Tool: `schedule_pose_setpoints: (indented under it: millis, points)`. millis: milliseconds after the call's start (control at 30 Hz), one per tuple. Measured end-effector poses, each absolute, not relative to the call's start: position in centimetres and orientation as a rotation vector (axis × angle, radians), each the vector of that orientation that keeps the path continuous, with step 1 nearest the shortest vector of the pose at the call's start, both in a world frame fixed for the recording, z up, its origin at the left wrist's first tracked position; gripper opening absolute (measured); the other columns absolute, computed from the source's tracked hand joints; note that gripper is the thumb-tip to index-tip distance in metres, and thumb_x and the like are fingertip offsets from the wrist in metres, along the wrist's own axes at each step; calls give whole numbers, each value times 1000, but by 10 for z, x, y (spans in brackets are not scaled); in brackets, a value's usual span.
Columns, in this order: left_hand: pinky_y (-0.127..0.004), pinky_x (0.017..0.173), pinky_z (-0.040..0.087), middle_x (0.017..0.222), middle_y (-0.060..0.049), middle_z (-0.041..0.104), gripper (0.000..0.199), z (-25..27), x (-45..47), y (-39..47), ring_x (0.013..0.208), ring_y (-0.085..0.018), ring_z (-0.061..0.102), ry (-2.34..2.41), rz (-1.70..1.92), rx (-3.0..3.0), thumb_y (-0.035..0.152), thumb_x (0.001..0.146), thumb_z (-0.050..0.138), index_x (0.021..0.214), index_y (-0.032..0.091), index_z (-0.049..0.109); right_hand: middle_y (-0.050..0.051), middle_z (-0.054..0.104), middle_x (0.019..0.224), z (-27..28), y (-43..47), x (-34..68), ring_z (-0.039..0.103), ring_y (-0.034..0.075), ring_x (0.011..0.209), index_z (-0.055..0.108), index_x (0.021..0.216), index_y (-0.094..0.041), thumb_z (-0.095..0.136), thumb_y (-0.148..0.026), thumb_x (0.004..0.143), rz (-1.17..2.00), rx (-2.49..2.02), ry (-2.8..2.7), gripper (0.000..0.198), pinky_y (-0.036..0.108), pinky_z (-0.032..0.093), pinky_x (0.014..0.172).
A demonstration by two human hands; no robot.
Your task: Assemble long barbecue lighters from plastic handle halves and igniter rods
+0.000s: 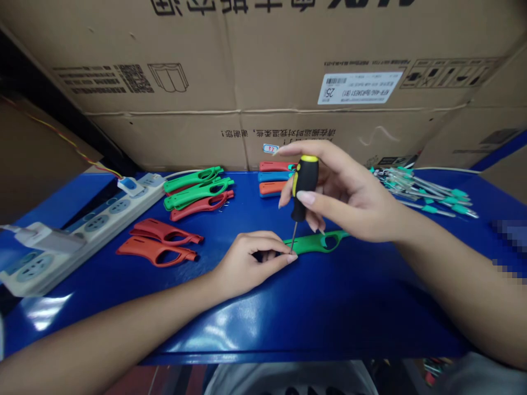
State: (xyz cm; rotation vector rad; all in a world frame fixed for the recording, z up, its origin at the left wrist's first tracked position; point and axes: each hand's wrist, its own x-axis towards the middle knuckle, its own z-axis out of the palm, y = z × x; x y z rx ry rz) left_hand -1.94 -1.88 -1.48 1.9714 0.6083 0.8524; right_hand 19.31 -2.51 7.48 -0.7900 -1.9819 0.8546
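Note:
A green lighter handle (313, 245) with a finger loop lies on the blue table. Its left end is pinched by the fingers of my left hand (249, 260), which rests on the tabletop. My right hand (356, 197) is closed around the black-and-yellow grip of a screwdriver (306, 181), held nearly upright. The screwdriver's thin shaft points down at the handle, with the tip beside my left fingertips. Whether a screw sits under the tip is hidden. Part of the handle's right end lies behind my right hand.
Green and red handle shells (197, 186) lie at the back left, with more red shells (158, 241) nearer. Red, blue and orange handles (272, 176) are stacked behind my hands. Metal lighter rods (432, 189) pile at right. A power strip (99, 222) runs along the left; cardboard (230, 137) stands behind.

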Motion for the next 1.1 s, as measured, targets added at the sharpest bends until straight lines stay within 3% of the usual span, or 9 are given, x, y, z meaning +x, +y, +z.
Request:
schedule_pose_setpoints:
  millis: [133,267,333,467,633,1100]
  points:
    - [-22,61,51,86,-5,75,9,-15,-19,-18,64,-10,63,584,900,1992,22,87,75,91,16,79,1,66,96,75,-25,193,64,9,64,51,131,-24,69,-28,91,742,-844,-1944,44,18,52,50]
    - [-34,97,53,106,-6,76,32,-18,-21,-15,101,-19,70,668,956,2093,26,78,84,108,18,75,0,65,98,66,-21,190,66,10,68,57,119,-25,74,-29,86,541,-872,-1932,38,20,52,52]
    - [-38,103,52,116,-7,74,45,-21,-22,-13,110,-22,68,702,889,2141,28,77,85,118,19,70,2,66,105,61,-19,189,67,11,70,57,118,-23,74,-28,86,487,-875,-1951,37,21,54,55]
    - [-42,104,52,124,-9,71,48,-26,-22,-12,115,-24,66,694,787,2215,24,81,79,126,19,66,3,67,105,56,-17,188,68,12,76,56,120,-23,72,-28,87,442,-883,-1964,38,21,55,59]
    - [-43,101,54,118,-9,74,38,-26,-21,-12,109,-24,69,679,754,2268,19,85,73,122,18,68,4,66,109,53,-17,186,66,11,74,56,121,-23,72,-26,86,438,-890,-1993,38,21,55,58]
    - [-39,98,54,116,-7,75,34,-27,-21,-11,107,-22,70,658,773,2275,21,85,75,118,19,69,2,64,111,51,-18,187,62,7,69,54,122,-24,69,-29,90,361,-878,-2018,36,19,55,59]
